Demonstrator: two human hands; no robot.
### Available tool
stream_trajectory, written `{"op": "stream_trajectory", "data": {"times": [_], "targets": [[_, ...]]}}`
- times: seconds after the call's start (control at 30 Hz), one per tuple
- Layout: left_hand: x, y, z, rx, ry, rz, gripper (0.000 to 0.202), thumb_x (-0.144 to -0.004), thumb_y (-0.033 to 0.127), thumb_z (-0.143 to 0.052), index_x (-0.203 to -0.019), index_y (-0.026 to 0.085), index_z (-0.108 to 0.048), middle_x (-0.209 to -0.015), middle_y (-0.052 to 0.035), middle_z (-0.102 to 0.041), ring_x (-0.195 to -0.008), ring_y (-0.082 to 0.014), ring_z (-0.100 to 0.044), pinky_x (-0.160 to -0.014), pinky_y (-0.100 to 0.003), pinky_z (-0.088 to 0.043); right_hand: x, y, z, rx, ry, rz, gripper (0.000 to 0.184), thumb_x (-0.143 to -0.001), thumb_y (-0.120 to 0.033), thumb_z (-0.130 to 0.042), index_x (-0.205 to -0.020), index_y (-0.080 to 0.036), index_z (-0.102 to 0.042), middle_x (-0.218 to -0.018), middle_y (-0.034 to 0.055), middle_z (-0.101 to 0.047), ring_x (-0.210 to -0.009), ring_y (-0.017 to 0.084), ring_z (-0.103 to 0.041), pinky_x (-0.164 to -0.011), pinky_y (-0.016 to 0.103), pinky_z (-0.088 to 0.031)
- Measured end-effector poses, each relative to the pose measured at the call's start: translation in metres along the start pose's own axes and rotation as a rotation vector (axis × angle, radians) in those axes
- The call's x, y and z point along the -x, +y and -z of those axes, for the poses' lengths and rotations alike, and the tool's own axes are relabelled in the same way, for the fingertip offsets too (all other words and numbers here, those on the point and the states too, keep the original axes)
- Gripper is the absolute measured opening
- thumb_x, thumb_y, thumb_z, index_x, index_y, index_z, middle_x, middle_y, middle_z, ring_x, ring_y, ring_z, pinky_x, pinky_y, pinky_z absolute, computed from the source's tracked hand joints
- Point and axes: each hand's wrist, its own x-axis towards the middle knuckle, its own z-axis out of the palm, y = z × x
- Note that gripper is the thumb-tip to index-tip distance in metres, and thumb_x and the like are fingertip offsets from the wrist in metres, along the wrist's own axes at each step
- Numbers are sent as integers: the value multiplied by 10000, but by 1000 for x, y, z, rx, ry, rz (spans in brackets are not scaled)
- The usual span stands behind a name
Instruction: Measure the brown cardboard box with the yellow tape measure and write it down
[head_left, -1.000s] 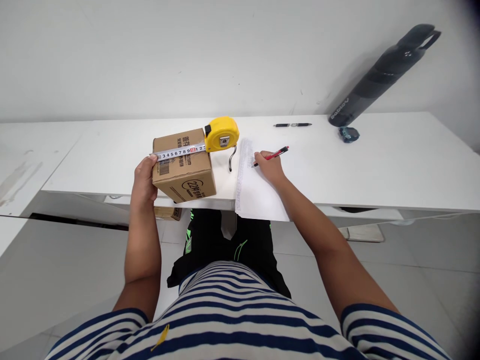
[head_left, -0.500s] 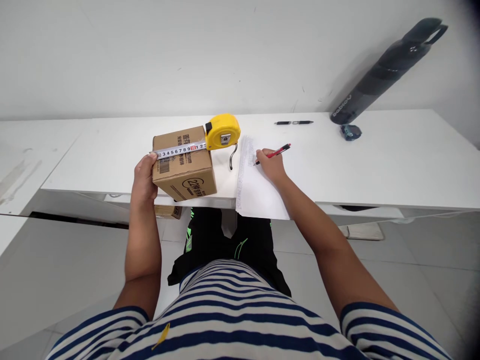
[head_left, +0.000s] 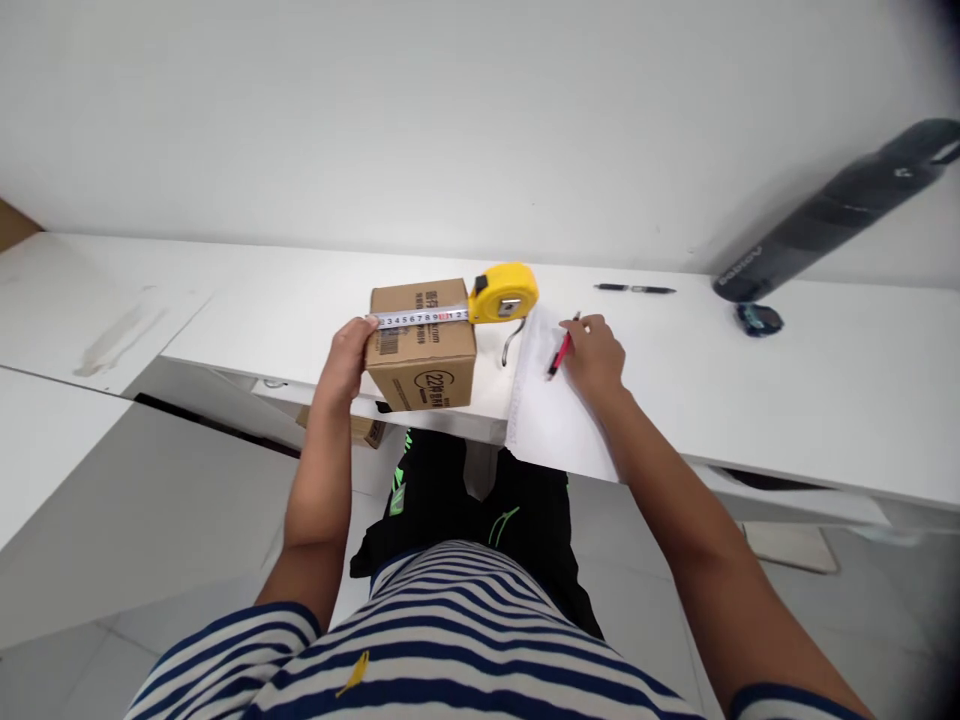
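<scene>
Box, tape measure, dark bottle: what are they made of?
Box: matte cardboard, by its flat brown faces and square edges.
Tape measure: smooth, probably plastic case, by the bright yellow moulded look; blade likely coated metal, as it runs straight.
Dark bottle: mostly dull, small highlight near its top; metal or plastic, can't tell.

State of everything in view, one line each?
Cardboard box: closed, left hand at its side
Tape measure: blade out across the box top
Notebook: lying flat, page exposed
Red pen: at right hand's fingers, grip unclear
Black pen: lying flat, unheld
Bottle: standing, lid on
Small dark object: unheld, unidentifiable
</scene>
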Motion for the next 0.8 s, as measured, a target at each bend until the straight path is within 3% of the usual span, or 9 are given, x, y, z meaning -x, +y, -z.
{"op": "stream_trajectory", "data": {"times": [0.07,0.13,0.23,0.3,0.4,0.53,0.67,0.8], "targets": [[4,2,-2,-15,15,-7,359,-740,466,-765,-683,201,-530,-658,21,-541,-607,-130,-526,-580,-252,-425,-2,-1,2,98,-82,47,396,-845,-375,-615,-1212,-240,-675,-1426,188,-555,-1258,400,-564,-1081,637,-385],[8,3,-4,-30,25,-22,360,-767,450,-747,-672,197,-508,-661,27,-518,-605,-115,-506,-569,-234,-411,-3,-7,4,58,-196,117,607,-871,-453,-602,-1445,-275,-517,-1587,191,-399,-1308,397,-553,-1052,631,-454],[11,2,-6,-32,26,-40,359,-798,429,-720,-665,195,-483,-662,36,-482,-594,-95,-473,-558,-215,-389,-3,-29,10,-307,-412,254,895,-863,-604,-620,-1607,-421,-156,-1666,118,-310,-1342,349,-565,-973,562,-575],[11,2,-6,-27,20,-38,357,-807,417,-712,-665,194,-472,-665,39,-471,-587,-87,-464,-556,-207,-383,-2,-52,13,-482,-471,342,983,-836,-645,-666,-1593,-512,-53,-1674,58,-314,-1402,330,-524,-987,549,-585],[12,1,-6,-23,9,-16,358,-812,412,-708,-671,196,-461,-665,43,-471,-574,-81,-463,-549,-202,-382,0,-86,12,-543,-440,422,993,-777,-615,-771,-1569,-534,-178,-1624,30,-396,-1419,326,-506,-1031,542,-566],[15,2,-5,-10,1,2,363,-811,422,-704,-681,201,-446,-646,47,-468,-548,-80,-458,-508,-196,-353,3,-111,5,-581,-417,430,696,-785,-569,-790,-1404,-424,-506,-1362,35,-608,-1246,286,-620,-1008,488,-581],[15,2,-5,-13,-7,24,352,-814,425,-704,-699,201,-458,-643,47,-463,-531,-78,-442,-475,-193,-314,1,-113,4,-641,-429,418,595,-749,-515,-840,-1268,-359,-596,-1172,15,-653,-1113,236,-652,-974,430,-589],[14,1,-5,-5,-17,3,345,-838,396,-698,-688,196,-461,-641,43,-461,-535,-73,-442,-495,-189,-333,-3,-106,10,-639,-425,421,598,-735,-497,-857,-1260,-359,-603,-1181,12,-645,-1113,228,-644,-973,411,-586]]}}
